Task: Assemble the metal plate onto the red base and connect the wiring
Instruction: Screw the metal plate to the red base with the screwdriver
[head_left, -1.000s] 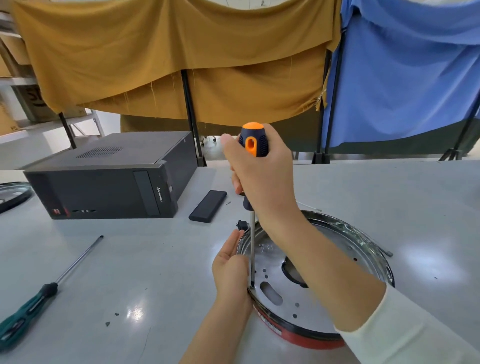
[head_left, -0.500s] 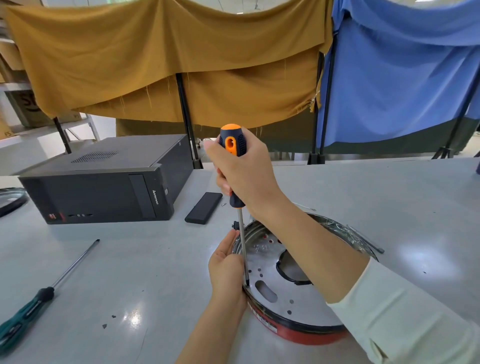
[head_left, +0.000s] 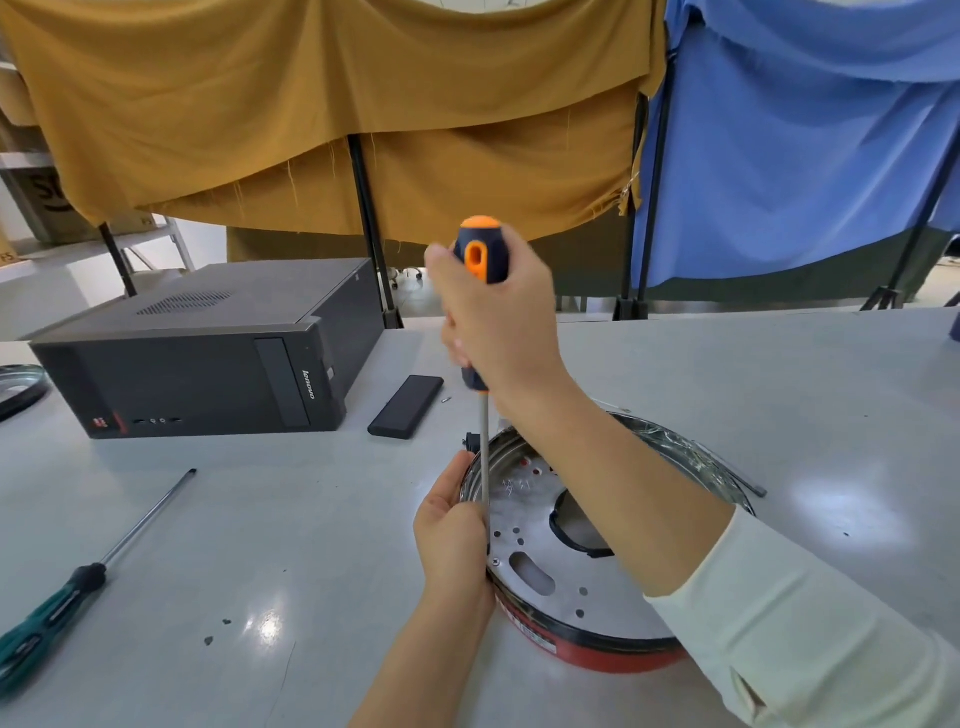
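Note:
A round red base (head_left: 597, 656) lies on the table with a perforated metal plate (head_left: 566, 582) seated inside its rim. My right hand (head_left: 498, 322) grips the orange and dark blue handle of a screwdriver (head_left: 480, 260), held upright. Its shaft (head_left: 484, 467) runs down to the plate's left edge. My left hand (head_left: 452, 535) rests against the base's left rim, fingers curled beside the shaft's tip, which they hide. A small black connector (head_left: 470, 441) pokes out at the rim's far left.
A black desktop computer case (head_left: 208, 358) sits at the back left. A flat black device (head_left: 406, 406) lies beside it. A green-handled screwdriver (head_left: 78, 587) lies at the front left. Cloth-draped stands (head_left: 363, 104) line the table's far edge.
The view shifted slightly. The screwdriver stays upright on the plate's left edge while my right hand's grip turns on the handle. My left hand stays at the rim.

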